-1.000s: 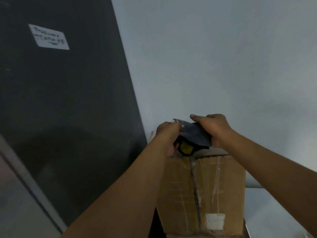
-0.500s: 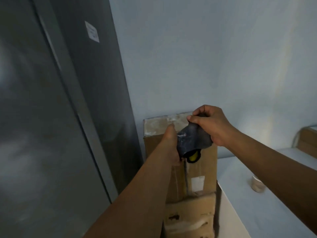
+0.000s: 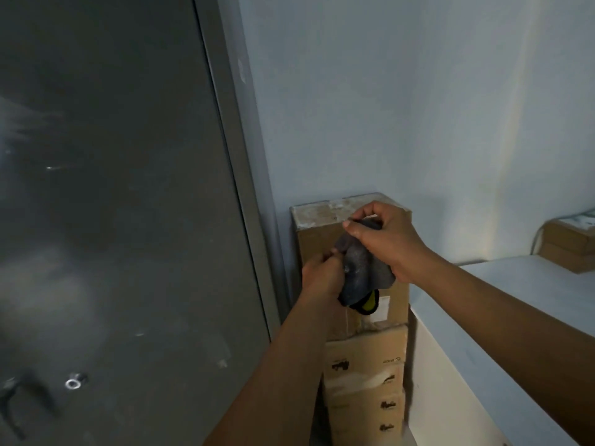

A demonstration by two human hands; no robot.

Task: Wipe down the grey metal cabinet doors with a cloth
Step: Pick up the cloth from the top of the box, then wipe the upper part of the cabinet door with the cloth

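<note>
Together, the left hand (image 3: 322, 275) and right hand (image 3: 391, 241) pinch a bunched grey cloth (image 3: 363, 272). Its folds half hide a yellow-and-black patch, too small to identify. The grey cabinet door (image 3: 112, 204) runs off frame at left.

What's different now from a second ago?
The view swung, so the grey cabinet door now fills the left. The cloth, earlier at the top edge of the cardboard box, now hangs lower in front of it. The left hand and right hand kept gripping it throughout.

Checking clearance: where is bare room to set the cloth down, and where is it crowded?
Free: the white counter between stacked boxes and far box. Crowded: left hand and right hand grip the cloth before the boxes, beside the cabinet door.
</note>
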